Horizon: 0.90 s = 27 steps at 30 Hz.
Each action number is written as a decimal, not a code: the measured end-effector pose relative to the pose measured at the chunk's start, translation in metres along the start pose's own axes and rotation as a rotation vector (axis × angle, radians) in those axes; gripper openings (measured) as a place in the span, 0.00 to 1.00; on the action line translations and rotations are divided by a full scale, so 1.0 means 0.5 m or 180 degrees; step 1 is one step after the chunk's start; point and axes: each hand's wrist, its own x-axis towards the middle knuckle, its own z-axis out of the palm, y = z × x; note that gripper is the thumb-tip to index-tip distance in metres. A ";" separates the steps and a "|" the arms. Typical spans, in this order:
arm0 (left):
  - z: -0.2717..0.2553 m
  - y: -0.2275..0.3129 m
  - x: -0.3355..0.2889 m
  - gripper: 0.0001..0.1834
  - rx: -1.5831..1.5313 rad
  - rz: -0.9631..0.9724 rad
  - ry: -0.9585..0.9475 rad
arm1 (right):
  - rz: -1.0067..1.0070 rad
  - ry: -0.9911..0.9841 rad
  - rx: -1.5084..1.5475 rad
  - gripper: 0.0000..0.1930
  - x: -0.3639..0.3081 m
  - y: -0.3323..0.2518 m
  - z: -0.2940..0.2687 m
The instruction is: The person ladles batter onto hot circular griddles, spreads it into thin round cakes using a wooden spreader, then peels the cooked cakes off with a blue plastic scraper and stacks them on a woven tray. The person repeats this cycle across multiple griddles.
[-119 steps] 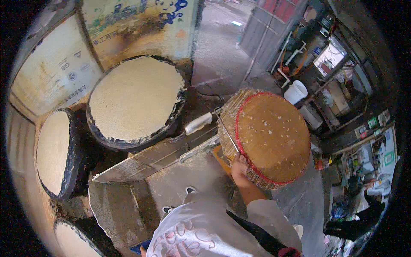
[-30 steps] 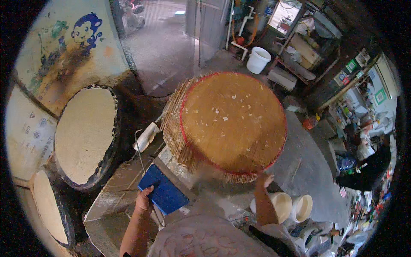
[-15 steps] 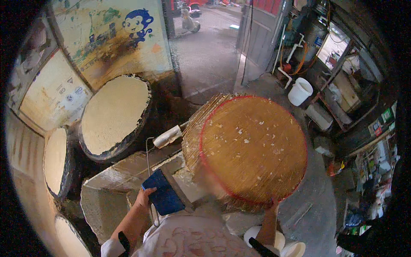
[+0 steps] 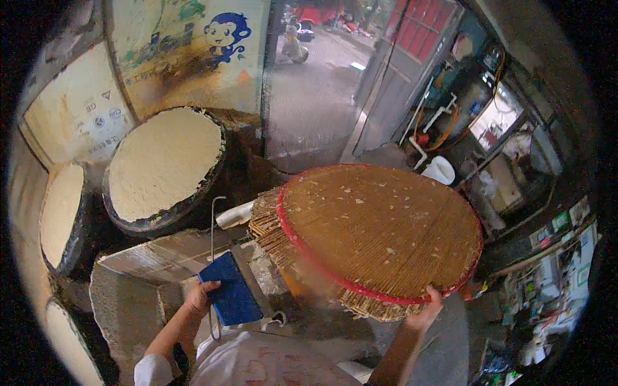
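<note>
My left hand [image 4: 198, 297] is closed on a blue flat rectangular panel [image 4: 235, 289], thumb on its face. A long metal rod [image 4: 213, 231] with a hooked top runs behind the panel at the same hand; whether my fingers grip it too I cannot tell. My right hand [image 4: 426, 310] is closed on the near right rim of a large round reed tray [image 4: 386, 219] with a red edge. Pale flakes are scattered over its brown surface. The tray is tilted, its near right side raised above a stack of reed mats [image 4: 273, 233] that shows at its left and front.
Large dark vats [image 4: 164, 170] with cream-coloured tops stand at the left. A pale slab [image 4: 161, 257] lies beside the panel. A white roll [image 4: 235, 215] sticks out by the mats. Beyond are a doorway, a white bucket [image 4: 440, 170] and cluttered shelves [image 4: 560, 283] at the right.
The tray's near right side has been lifted and the tray has shifted right, uncovering more mat edges. My right hand has risen with it. The view has turned slightly.
</note>
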 end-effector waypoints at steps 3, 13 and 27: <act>-0.007 0.038 0.029 0.20 0.0262 -0.0005 0.0037 | -0.0720 0.0589 -0.0525 0.18 0.087 -0.102 0.087; -0.055 0.117 0.120 0.20 0.0304 0.0110 -0.0280 | 0.1180 0.0255 0.0618 0.25 0.731 -0.269 0.565; -0.128 0.205 0.186 0.15 0.0634 -0.0475 -0.0259 | 0.1032 -0.0651 0.1224 0.21 0.898 -0.108 0.931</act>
